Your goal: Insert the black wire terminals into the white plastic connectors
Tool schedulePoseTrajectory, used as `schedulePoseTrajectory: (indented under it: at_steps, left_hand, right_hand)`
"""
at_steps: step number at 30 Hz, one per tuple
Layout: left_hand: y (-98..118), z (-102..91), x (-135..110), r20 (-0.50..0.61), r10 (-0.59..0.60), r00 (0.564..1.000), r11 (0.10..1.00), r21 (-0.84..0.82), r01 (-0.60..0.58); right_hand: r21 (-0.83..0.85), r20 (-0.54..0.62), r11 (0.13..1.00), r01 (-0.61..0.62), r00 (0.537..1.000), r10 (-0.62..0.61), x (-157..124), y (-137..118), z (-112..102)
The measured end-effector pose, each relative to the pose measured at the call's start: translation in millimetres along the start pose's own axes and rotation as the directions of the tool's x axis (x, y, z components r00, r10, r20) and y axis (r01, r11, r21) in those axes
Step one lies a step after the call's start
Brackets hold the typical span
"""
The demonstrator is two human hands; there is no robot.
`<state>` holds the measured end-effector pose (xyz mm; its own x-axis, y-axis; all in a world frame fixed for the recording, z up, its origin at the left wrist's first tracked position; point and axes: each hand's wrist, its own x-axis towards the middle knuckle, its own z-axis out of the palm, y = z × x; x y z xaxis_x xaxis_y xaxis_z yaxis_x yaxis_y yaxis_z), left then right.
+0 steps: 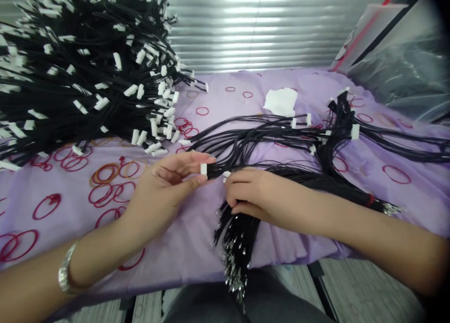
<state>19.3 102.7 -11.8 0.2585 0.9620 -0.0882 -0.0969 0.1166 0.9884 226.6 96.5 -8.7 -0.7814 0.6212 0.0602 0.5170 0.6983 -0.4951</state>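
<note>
My left hand (168, 182) pinches a small white connector (203, 169) between thumb and fingertips, at the end of a black wire. Right beside it, my right hand (255, 194) is closed around a thick bundle of black wires (239, 234) whose bare metal tips hang over the table's front edge. Another white connector (227, 174) peeks out at this hand's fingertips. Loose black wires with white connectors (281, 135) fan out behind both hands across the purple cloth (197, 248).
A large heap of black wires with white connectors (80, 70) fills the back left. Red and orange rubber bands (105, 173) lie scattered on the cloth. A white scrap (281, 101) sits at the back centre, clear plastic bags (397, 56) at the back right.
</note>
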Motion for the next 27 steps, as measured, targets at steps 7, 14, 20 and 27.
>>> schedulePoseTrajectory:
  at_steps: [7,14,20,27]
  left_hand:
    - [-3.5,-4.7,5.9,-0.038,-0.185,0.982,0.975,-0.128,0.179]
    - [-2.1,-2.8,2.8,0.022,-0.215,0.976,0.950,-0.227,0.215]
    - [-6.7,-5.6,8.4,0.035,-0.310,0.950,0.943,-0.120,0.312]
    - [-10.5,-8.1,8.8,0.033,-0.315,0.949,0.947,-0.059,0.316]
  right_hand:
    - [0.222,-0.113,0.975,-0.002,0.993,0.027,0.1,-3.9,-4.4]
    - [0.311,-0.150,0.950,0.009,0.988,0.040,1.7,-8.5,-3.5]
    - [0.393,-0.242,0.909,-0.140,0.938,0.249,1.5,-13.6,-6.9]
    - [0.534,-0.188,0.804,-0.262,0.890,0.415,6.5,-13.8,-6.0]
